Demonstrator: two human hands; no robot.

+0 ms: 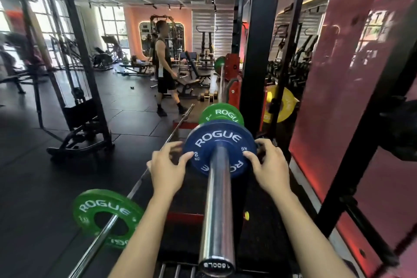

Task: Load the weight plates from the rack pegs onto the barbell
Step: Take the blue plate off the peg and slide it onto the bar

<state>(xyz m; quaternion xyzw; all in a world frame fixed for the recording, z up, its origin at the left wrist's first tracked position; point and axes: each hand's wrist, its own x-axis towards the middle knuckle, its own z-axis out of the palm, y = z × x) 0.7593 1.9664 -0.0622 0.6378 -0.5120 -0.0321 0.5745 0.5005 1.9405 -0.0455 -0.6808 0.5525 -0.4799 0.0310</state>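
Note:
A small blue Rogue 2 kg plate [216,140] sits on the chrome barbell sleeve [217,214], which points toward me. My left hand [168,171] grips the plate's left rim with thumb and curled fingers. My right hand [269,167] grips its right rim the same way. Just behind it on the same sleeve is a green Rogue plate [222,113]. A yellow plate [283,106] hangs on the rack behind the black upright [259,52].
A second bar [117,214] lies low at the left with a green plate [99,207] on it. A person [163,67] walks across the gym floor beyond. A cable machine [76,97] stands left. A red wall panel [352,74] is on the right.

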